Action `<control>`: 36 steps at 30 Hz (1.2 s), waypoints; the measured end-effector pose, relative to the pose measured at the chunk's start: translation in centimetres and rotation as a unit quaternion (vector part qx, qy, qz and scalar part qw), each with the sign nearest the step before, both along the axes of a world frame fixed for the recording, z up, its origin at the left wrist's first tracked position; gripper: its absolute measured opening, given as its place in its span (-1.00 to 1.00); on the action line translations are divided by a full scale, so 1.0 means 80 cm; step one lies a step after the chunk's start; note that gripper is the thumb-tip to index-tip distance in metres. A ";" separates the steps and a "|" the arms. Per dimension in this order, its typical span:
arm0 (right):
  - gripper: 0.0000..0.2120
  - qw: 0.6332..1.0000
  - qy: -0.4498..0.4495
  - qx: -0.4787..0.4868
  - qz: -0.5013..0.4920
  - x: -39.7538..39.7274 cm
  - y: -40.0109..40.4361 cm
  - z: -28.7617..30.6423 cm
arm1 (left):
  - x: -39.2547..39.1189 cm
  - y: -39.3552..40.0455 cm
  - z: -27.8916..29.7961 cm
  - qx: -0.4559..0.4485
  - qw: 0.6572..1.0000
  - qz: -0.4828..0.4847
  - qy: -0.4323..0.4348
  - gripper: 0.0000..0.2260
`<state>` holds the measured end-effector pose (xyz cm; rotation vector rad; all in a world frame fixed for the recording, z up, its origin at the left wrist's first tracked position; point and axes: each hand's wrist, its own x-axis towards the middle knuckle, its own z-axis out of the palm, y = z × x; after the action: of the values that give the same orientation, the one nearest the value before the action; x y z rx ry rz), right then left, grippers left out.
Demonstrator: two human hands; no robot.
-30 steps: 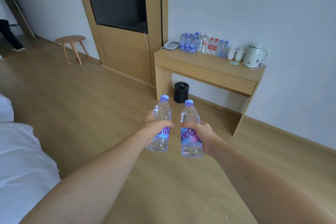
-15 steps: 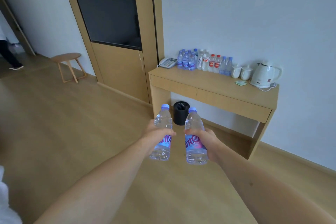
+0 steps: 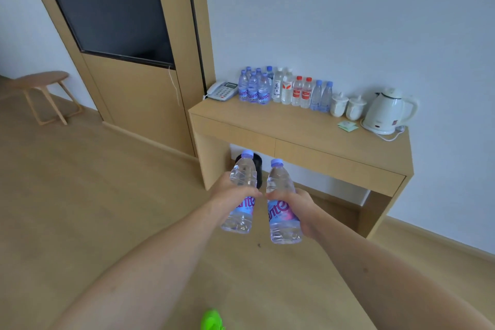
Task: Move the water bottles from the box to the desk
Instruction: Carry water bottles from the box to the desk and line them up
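Observation:
My left hand (image 3: 227,193) grips a clear water bottle (image 3: 242,177) with a blue cap and a purple label, held upright. Right beside it my right hand (image 3: 302,207) grips a second bottle of the same kind (image 3: 280,185). Both bottles hang above the wooden floor, short of the light wooden desk (image 3: 308,136). Along the desk's back edge stands a row of several water bottles (image 3: 284,88), some blue-capped, some red-capped. No box is in view.
On the desk are a telephone (image 3: 222,90), two white cups (image 3: 347,106), a white kettle (image 3: 385,111) with its cord, and a green packet (image 3: 347,126). A black bin (image 3: 258,162) stands under the desk. A tall wooden panel with a dark screen (image 3: 107,8) and a stool (image 3: 42,88) are at left.
I have come closer to the desk, which now looks larger and nearer. Both hands still hold their bottles side by side. The bed at the left has left the view.

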<state>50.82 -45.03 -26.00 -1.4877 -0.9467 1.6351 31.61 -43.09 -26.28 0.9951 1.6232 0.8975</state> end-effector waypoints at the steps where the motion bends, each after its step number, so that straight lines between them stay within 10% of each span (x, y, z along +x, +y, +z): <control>1: -0.44 1.000 0.000 0.002 -0.006 -0.005 0.021 -0.004 | -0.006 0.023 -0.003 0.000 1.000 -0.005 0.004 -0.40; 18: -0.21 0.995 0.008 0.011 -0.095 -0.102 0.348 -0.007 | -0.107 0.398 0.016 -0.014 0.993 -0.116 0.007 -0.45; 36: -0.30 0.992 0.085 -0.008 -0.089 0.009 0.678 -0.051 | 0.008 0.709 -0.047 -0.041 0.995 -0.063 -0.058 -0.12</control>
<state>51.54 9.22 -30.09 -1.3770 -0.6886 1.6121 32.25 13.60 -30.03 0.9589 1.4715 0.7825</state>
